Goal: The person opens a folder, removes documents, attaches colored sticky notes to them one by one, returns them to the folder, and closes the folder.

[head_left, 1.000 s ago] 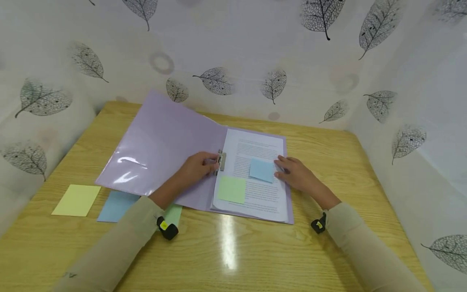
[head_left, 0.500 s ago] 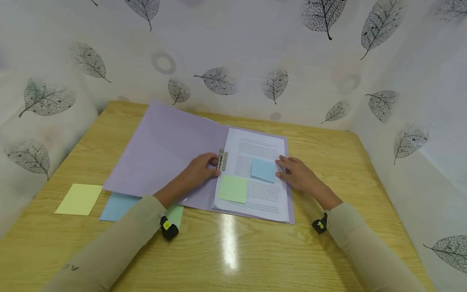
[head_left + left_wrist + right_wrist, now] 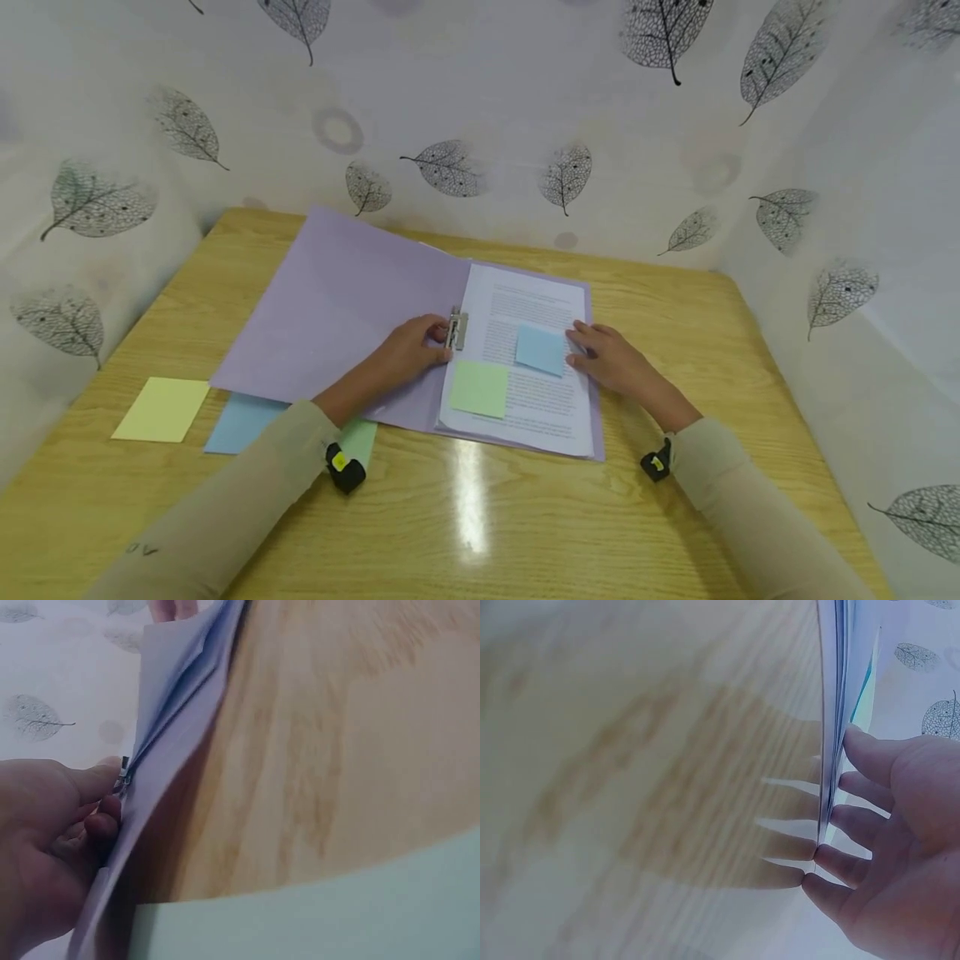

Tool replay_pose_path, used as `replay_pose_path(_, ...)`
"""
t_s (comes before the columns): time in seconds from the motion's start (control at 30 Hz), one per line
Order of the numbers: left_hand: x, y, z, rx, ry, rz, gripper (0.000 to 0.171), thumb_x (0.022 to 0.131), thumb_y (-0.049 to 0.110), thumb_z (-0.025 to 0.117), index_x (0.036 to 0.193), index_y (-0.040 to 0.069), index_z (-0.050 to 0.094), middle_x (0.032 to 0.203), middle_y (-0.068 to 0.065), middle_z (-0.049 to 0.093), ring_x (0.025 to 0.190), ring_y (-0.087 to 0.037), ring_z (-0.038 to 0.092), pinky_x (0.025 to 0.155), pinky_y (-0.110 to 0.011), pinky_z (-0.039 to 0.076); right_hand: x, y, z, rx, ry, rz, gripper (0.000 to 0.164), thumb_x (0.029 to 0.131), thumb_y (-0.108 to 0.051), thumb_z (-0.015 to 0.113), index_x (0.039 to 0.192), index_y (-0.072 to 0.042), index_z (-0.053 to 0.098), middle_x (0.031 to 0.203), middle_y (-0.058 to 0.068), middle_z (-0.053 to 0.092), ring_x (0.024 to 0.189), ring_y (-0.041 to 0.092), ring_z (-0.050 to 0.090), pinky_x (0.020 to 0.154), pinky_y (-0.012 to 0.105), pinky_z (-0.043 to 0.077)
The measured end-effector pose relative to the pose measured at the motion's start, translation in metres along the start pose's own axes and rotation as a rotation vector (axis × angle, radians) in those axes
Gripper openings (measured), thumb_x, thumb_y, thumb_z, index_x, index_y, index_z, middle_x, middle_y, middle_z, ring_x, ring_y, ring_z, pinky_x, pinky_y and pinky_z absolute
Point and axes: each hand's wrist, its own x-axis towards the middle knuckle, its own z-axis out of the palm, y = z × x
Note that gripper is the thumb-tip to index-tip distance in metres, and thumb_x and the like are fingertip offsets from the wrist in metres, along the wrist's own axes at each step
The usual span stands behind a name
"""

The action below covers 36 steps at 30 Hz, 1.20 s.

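A purple folder [image 3: 352,308] lies spread on the table, its left cover tilted up a little. Printed sheets [image 3: 525,296] fill its right side, with a green sticky note [image 3: 478,389] and a blue sticky note [image 3: 540,350] on the top page. At the spine is a metal clip [image 3: 457,328]. My left hand [image 3: 408,348] holds this clip between thumb and curled fingers, also seen on the clip [image 3: 123,774] in the left wrist view. Along the right edge of the sheets rests my right hand [image 3: 611,358], its fingers loosely extended and fingertips touching the edge.
A yellow sheet [image 3: 160,409] lies on the wooden table [image 3: 570,533] at the left. Beside it, a blue sheet [image 3: 238,425] and a green sheet [image 3: 362,437] lie partly under the folder. A leaf-patterned wall [image 3: 502,100] stands behind the table.
Over the past second my left thumb and fingers have shifted on the clip, with the thumb lower. The folder's left cover has sunk slightly. My right hand stays in place.
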Motion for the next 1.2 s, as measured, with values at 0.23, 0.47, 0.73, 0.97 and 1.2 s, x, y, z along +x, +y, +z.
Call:
replay_pose_path(0.23, -0.01, -0.003, -0.011, -0.08, 0.04, 0.01, 0.054, 0.095, 0.025, 0.072, 0.142, 0.007, 0.053, 0.129, -0.009, 0.064, 0.107, -0.024, 0.06, 0.09, -0.038, 0.051, 0.002, -0.001, 0.002, -0.006, 0.004, 0.011, 0.057, 0.104, -0.03, 0.056, 0.154, -0.008, 0.041, 0.165, 0.015, 0.026, 0.151, 0.043, 0.021, 0.118, 0.065, 0.023)
replay_pose_path(0.47, -0.052, 0.007, -0.057, -0.187, 0.111, 0.036, 0.053, 0.099, 0.026, 0.067, 0.146, 0.009, 0.049, 0.135, -0.011, 0.059, 0.097, -0.023, 0.063, 0.078, -0.03, 0.057, 0.003, 0.0, 0.005, 0.0, -0.003, 0.007, 0.058, 0.104, -0.032, 0.056, 0.153, -0.008, 0.041, 0.165, 0.015, 0.027, 0.151, 0.044, 0.021, 0.118, 0.065, 0.022)
replay_pose_path(0.73, -0.124, -0.001, -0.126, -0.079, 0.431, 0.019, 0.056, 0.099, 0.038, 0.065, 0.149, 0.018, 0.049, 0.134, -0.004, 0.06, 0.107, 0.001, 0.057, 0.084, -0.005, 0.045, 0.001, 0.0, 0.0, -0.004, 0.004, -0.004, 0.057, 0.103, -0.029, 0.057, 0.153, -0.006, 0.041, 0.164, 0.017, 0.027, 0.15, 0.045, 0.022, 0.118, 0.065, 0.022)
replay_pose_path(0.97, -0.158, -0.029, -0.146, -0.032, 0.625, -0.086, 0.059, 0.1, 0.036, 0.063, 0.152, 0.016, 0.044, 0.14, -0.003, 0.053, 0.128, -0.013, 0.05, 0.107, -0.013, 0.039, 0.002, 0.0, 0.002, 0.003, -0.011, -0.013, 0.058, 0.104, -0.03, 0.056, 0.153, -0.006, 0.04, 0.165, 0.017, 0.026, 0.15, 0.045, 0.021, 0.118, 0.065, 0.022)
replay_pose_path(1.2, -0.172, -0.037, -0.144, -0.218, 0.6, -0.11, 0.055, 0.098, 0.032, 0.067, 0.149, 0.025, 0.048, 0.141, 0.008, 0.05, 0.109, 0.008, 0.054, 0.067, -0.005, 0.046, 0.002, 0.0, 0.001, -0.002, -0.009, -0.002, 0.058, 0.104, -0.03, 0.057, 0.153, -0.006, 0.04, 0.165, 0.016, 0.026, 0.15, 0.044, 0.021, 0.118, 0.065, 0.022)
